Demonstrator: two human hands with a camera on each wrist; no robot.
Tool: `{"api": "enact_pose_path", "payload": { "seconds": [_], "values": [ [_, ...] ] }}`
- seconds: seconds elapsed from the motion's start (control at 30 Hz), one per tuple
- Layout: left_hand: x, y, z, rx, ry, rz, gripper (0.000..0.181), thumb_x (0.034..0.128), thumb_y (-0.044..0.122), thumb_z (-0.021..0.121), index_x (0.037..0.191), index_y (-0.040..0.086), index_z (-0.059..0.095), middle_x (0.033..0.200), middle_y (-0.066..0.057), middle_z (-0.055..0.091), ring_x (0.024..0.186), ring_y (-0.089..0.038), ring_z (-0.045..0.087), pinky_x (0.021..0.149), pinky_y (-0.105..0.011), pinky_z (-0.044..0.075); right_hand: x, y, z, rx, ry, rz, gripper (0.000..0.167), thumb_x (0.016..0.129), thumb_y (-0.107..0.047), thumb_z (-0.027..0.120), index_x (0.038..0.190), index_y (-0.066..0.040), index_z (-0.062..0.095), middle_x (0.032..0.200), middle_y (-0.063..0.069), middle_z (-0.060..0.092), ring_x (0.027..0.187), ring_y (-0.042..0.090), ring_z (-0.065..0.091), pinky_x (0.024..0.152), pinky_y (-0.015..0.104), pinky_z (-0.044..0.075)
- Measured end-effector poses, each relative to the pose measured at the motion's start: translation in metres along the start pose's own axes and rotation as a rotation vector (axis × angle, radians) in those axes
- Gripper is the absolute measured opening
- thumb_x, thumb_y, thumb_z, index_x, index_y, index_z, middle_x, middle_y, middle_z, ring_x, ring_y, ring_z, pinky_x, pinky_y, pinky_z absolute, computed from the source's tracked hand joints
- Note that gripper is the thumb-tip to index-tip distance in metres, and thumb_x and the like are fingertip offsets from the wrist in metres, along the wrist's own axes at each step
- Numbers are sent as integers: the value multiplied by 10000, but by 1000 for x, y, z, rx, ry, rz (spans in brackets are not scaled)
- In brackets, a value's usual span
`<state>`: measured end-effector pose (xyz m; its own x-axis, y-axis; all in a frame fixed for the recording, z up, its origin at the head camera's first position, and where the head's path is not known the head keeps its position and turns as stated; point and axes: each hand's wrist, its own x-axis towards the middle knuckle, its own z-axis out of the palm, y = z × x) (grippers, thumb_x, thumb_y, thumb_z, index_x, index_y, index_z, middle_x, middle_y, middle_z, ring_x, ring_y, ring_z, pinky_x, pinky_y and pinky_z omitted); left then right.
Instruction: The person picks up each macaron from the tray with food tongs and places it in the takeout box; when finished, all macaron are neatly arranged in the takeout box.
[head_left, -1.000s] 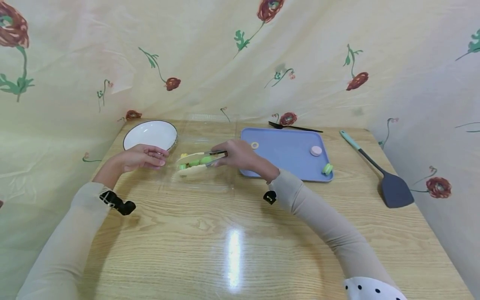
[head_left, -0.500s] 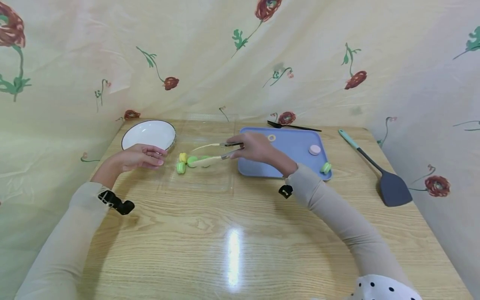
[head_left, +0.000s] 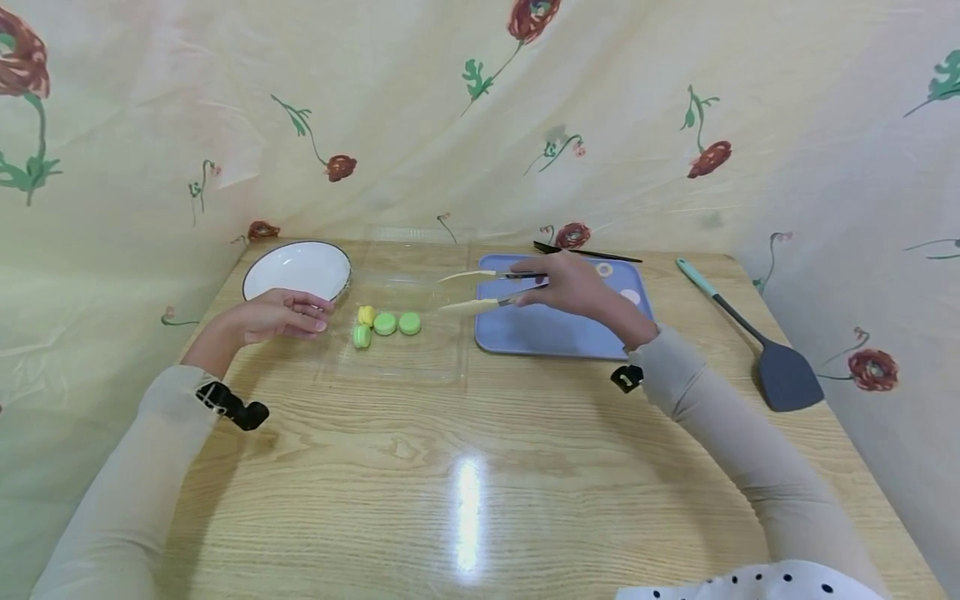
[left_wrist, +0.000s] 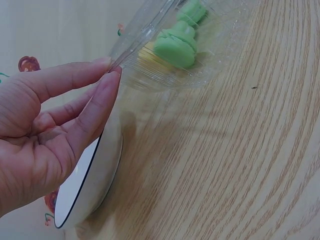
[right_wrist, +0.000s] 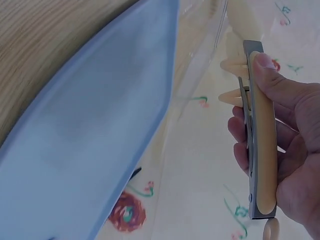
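In the left wrist view my left hand (left_wrist: 55, 110) pinches the edge of a clear plastic container (left_wrist: 145, 30) between thumb and fingertips. Inside the container, in the head view, lie a yellow macaron (head_left: 366, 315) and several green macarons (head_left: 409, 323). My right hand (head_left: 576, 287) grips cream-tipped tongs (head_left: 480, 307), spread apart with nothing between their tips, over the left part of a blue tray (head_left: 555, 332). The right wrist view shows the fingers and thumb around the tongs' handle (right_wrist: 265, 150). A pale pink macaron (head_left: 631, 297) on the tray is partly behind the right hand.
A white bowl (head_left: 296, 268) stands behind my left hand. Behind the tray lies a black fork (head_left: 600, 254), and to its right a spatula (head_left: 787, 375) with a dark blade. The patterned cloth (head_left: 420, 117) hangs along the table's back edge.
My right hand and the tongs have moved right, from over the macarons to over the tray, and the green macarons are left in the container. My left hand has stayed put.
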<state>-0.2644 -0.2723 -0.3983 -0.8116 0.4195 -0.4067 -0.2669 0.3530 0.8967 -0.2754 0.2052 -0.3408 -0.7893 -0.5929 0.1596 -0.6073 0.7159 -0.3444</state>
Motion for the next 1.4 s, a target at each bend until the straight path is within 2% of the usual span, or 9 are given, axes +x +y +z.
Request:
{"api": "enact_pose_path", "payload": {
  "seconds": [0.13,0.23,0.43,0.5,0.7,0.87,0.93,1.2,1.4],
  "values": [
    [0,0,0,-2,-2,-3,577,969,-5,647,1465,-131,380,1080,33,694,981,-58,691,939,-280,614,-12,12,-13,-16,1,67,530,854,-297,836,1320,-91,691,974,122,771,698,218,636,545,302,451],
    [0,-1,-1,0,-7,-4,582,968,1,651,1465,-129,378,1080,32,690,981,-60,693,940,-281,614,-22,22,-24,-18,-1,114,541,855,-285,837,1336,-94,680,972,132,758,649,208,570,534,301,400],
    [0,-1,-1,-4,-16,9,559,968,-9,644,1451,-133,392,1067,34,694,977,-64,696,932,-280,617,-45,42,-44,-78,-25,177,555,881,-290,814,1369,-83,650,1220,180,723,886,274,693,636,355,497],
    [0,0,-1,-10,-15,12,556,965,-18,642,1448,-136,395,1069,32,700,977,-64,697,930,-280,618,-54,49,-50,-98,-40,196,565,886,-290,809,1379,-72,639,1248,200,709,957,312,707,654,374,521],
    [0,1,1,-10,-9,9,572,964,-19,639,1460,-137,379,1081,37,698,982,-57,697,935,-280,615,-80,72,-64,-146,-42,225,555,877,-264,818,1351,-31,647,1231,235,706,973,366,717,621,399,527],
    [-1,0,1,-6,-6,10,576,965,-17,639,1460,-140,370,1078,36,694,974,-53,697,937,-283,615,-100,93,-72,-184,-22,231,522,867,-243,828,1309,-14,672,1251,228,699,984,382,719,757,532,596],
    [-2,1,1,-6,-6,12,573,965,-18,640,1457,-141,373,1070,38,696,971,-51,696,935,-282,616,-107,100,-75,-194,-27,242,523,870,-255,826,1304,-7,672,1255,239,693,971,386,717,763,543,595],
    [-3,2,1,-8,-4,12,565,961,-24,640,1449,-146,382,1061,35,701,961,-52,702,934,-280,616,-127,120,-89,-228,-86,297,538,873,-250,824,1285,55,658,1210,291,689,897,355,712,666,464,574],
    [-2,1,1,-11,-5,14,550,960,-30,640,1441,-140,396,1067,32,704,967,-58,701,931,-281,617,-138,131,-95,-246,-129,362,555,881,-278,812,1298,50,649,1161,299,697,882,345,689,599,392,517]
  ]
}}
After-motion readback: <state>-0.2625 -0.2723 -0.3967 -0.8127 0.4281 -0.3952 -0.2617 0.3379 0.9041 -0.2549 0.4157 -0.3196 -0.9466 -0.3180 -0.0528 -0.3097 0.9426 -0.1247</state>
